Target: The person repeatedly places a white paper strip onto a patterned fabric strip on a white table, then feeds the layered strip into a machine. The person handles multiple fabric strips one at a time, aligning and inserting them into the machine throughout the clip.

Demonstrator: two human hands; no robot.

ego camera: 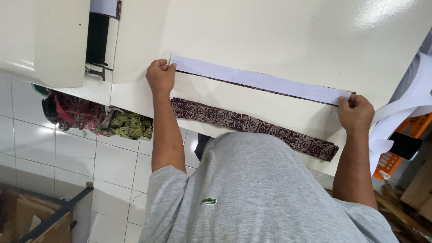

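Left hand: your left hand [160,75] has its fingers pinching the white strip's [258,81] end.
Right hand: your right hand [356,112] has its fingers gripping the other end on the bench [270,31].

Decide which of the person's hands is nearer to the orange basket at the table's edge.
The right hand. It pinches the end of the white strip just beside the orange basket, while the left hand holds the strip's opposite end, far across the table.

Strip [258,81] on table [270,31] (patterned band [252,123] nearer).
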